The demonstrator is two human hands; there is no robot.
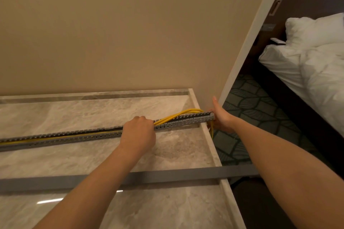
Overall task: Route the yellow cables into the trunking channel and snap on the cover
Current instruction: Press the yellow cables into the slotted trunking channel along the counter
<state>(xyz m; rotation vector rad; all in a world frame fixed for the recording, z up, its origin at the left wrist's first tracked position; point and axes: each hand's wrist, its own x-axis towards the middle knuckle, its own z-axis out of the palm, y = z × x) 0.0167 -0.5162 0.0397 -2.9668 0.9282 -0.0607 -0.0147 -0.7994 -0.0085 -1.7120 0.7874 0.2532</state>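
Note:
A long grey slotted trunking channel [74, 136] lies across the marble counter [93, 154], its right end reaching past the counter's edge. Yellow cables [178, 114] run inside it on the left, then arch up out of it near the right end and hang down past the end. My left hand [138, 132] sits on the channel's middle, fingers curled over the cables where they leave the slot. My right hand [221, 117] is at the channel's right end, thumb up, gripping the cables there. The flat grey cover strip [167, 175] lies apart, nearer to me.
A beige wall rises behind the counter. The counter's right edge [214, 150] drops to patterned carpet [247, 102]. A white door frame and a bed with white linen [316, 65] are at the right.

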